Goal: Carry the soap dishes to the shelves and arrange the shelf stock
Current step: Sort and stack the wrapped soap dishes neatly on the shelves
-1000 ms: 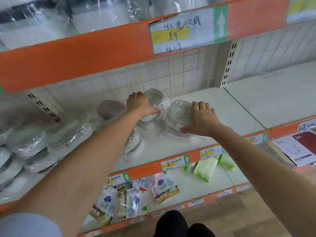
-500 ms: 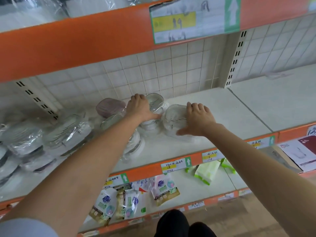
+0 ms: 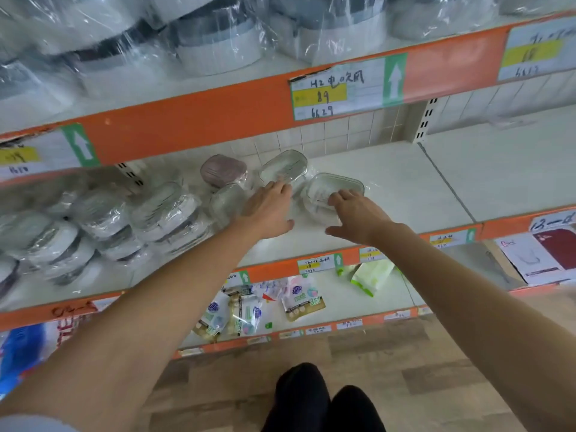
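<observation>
The soap dishes (image 3: pixel 335 190) on the middle shelf looked like clear, glossy plastic, each wrapped in thin, crinkled film that caught the light; one far dish (image 3: pixel 222 169) was a cloudy mauve under its wrap. The stacked dishes at the left (image 3: pixel 93 226) showed the same shiny film over white and grey plastic. The shelf board (image 3: pixel 405 188) was smooth, matt off-white, its front edge (image 3: pixel 193 120) a satin orange strip carrying paper price labels (image 3: pixel 336 92). The back wall (image 3: pixel 343 132) was glossy white tile. The pouches (image 3: pixel 302 300) lower down were shiny printed plastic, and the floor (image 3: pixel 420 353) looked like matt wood-grain planking.
</observation>
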Available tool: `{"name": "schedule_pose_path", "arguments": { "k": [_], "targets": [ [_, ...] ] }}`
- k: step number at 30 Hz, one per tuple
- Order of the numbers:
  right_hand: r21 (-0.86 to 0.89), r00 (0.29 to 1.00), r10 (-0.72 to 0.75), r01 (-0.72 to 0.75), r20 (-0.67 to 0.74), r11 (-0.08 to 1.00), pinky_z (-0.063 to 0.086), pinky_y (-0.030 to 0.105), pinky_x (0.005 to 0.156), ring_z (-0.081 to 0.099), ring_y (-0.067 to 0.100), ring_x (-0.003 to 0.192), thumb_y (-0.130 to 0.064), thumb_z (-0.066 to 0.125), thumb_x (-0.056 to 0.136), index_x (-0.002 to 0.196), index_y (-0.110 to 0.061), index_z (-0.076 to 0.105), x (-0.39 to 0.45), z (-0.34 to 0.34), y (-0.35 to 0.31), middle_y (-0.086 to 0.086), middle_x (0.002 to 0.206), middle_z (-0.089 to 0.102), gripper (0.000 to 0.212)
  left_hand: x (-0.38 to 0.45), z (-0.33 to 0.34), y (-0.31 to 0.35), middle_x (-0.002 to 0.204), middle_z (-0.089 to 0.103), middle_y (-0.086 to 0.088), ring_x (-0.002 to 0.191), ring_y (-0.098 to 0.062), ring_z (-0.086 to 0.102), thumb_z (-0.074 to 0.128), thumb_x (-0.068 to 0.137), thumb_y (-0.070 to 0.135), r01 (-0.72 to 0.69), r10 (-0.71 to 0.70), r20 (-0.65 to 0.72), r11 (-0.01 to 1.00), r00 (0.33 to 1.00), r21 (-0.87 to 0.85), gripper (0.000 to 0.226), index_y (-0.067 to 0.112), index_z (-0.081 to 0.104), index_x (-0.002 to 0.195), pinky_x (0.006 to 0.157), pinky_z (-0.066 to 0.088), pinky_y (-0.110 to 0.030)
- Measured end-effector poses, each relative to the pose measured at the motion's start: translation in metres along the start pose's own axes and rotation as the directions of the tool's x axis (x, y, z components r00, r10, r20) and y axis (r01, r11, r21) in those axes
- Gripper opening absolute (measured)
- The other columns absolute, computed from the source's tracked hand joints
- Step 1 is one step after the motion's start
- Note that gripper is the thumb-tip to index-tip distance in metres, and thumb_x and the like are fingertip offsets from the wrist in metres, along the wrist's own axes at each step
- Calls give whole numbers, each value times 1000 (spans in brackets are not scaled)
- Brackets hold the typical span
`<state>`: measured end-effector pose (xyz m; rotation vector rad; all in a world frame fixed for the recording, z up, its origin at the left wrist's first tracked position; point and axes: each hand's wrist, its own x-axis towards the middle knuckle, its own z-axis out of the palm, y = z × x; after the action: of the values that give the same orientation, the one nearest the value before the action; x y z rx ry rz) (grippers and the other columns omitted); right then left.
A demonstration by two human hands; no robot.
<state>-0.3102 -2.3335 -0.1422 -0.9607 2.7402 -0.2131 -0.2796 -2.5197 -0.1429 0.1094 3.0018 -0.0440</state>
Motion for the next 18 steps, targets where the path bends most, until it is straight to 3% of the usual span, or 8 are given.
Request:
{"name": "schedule_pose_path", "arguments": {
  "k": [7,12,15,18],
  "targets": [
    [60,976,-12,-1,217,998,36,33,99,38,26,128,-34,63,89,132,-6,42,-44,-21,-21,11,133,44,56,-61,-14,9,134,45,-9,122,-25,46,63,89,35,-39,74,322,993,944,-115,58,6,43,135,98,43,-39],
    [55,956,-81,69,281,996,40,34,95,42,25,122,-34,62,89,129,-7,44,-69,-33,-53,10,127,47,52,-103,-33,1,134,47,-11,123,-26,46,63,90,34,50,30,362,977,932,-209,57,3,45,134,100,40,-37],
    [47,949,-121,112,292,993,39,35,96,42,26,122,-34,61,90,131,-7,42,-78,-38,-72,10,128,47,52,-128,-37,-7,119,52,-10,112,-27,52,64,88,33,115,-27,374,970,927,-214,44,5,53,119,92,45,-40],
    [38,942,-153,149,297,988,39,35,95,43,26,121,-34,60,91,132,-7,42,-85,-44,-95,11,128,47,52,-156,-45,-15,115,51,-9,107,-27,52,63,89,34,165,-67,394,961,917,-220,42,4,52,117,91,45,-41]
  ]
}}
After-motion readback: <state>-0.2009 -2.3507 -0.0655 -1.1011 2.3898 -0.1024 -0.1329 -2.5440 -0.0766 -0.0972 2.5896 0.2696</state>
